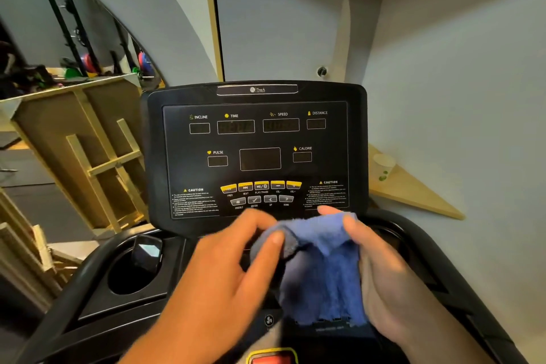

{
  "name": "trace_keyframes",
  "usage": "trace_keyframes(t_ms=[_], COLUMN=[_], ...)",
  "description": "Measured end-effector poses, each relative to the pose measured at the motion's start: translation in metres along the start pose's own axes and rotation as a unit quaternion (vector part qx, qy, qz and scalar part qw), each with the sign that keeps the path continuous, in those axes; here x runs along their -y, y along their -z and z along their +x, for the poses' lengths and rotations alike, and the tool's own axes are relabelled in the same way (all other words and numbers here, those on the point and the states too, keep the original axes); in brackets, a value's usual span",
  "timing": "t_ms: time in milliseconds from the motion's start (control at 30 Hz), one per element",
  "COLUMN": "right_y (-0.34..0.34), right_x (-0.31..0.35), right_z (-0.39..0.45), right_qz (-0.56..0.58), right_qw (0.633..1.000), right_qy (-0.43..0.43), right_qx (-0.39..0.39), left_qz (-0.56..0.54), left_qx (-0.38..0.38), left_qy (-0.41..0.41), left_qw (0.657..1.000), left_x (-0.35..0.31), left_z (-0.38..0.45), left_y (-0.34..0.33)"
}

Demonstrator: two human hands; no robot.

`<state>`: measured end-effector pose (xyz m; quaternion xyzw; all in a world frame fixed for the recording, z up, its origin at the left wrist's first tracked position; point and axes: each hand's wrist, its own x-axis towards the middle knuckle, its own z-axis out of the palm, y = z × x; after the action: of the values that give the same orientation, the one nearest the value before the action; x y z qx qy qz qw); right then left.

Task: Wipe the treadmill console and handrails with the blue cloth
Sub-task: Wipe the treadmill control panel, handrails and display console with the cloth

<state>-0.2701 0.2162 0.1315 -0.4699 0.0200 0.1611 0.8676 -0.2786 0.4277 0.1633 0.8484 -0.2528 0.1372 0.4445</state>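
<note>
Your left hand [230, 269] and right hand [381, 275] each pinch the blue cloth [322, 269], grip clamped, before the console [257, 154]; it hides the lower panel, and motion blurs your fingers.

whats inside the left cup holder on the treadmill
A dark phone-like device stands tilted in the left cup holder, its screen catching light. The holder's bottom is in shadow, so anything beneath the device cannot be seen.

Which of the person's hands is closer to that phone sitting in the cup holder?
Left. The left hand is just right of the phone, pinching the blue cloth; the right hand grips the cloth's far side.
</note>
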Motion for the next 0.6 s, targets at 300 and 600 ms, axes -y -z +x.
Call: trace_keyframes(t_ms=[300,600], right_y=[-0.017,0.017], right_x=[-0.017,-0.017], right_z=[-0.012,-0.019], right_qz=[0.016,-0.088], right_qw=[1.0,0.99], right_qy=[0.018,-0.009], right_qx=[0.005,-0.112], left_qz=[-0.181,-0.552], left_qx=[0.129,0.152], left_qy=[0.229,0.448], left_qw=[0.948,0.687], left_x=[0.017,0.078], left_z=[0.096,-0.004], left_y=[0.024,-0.051])
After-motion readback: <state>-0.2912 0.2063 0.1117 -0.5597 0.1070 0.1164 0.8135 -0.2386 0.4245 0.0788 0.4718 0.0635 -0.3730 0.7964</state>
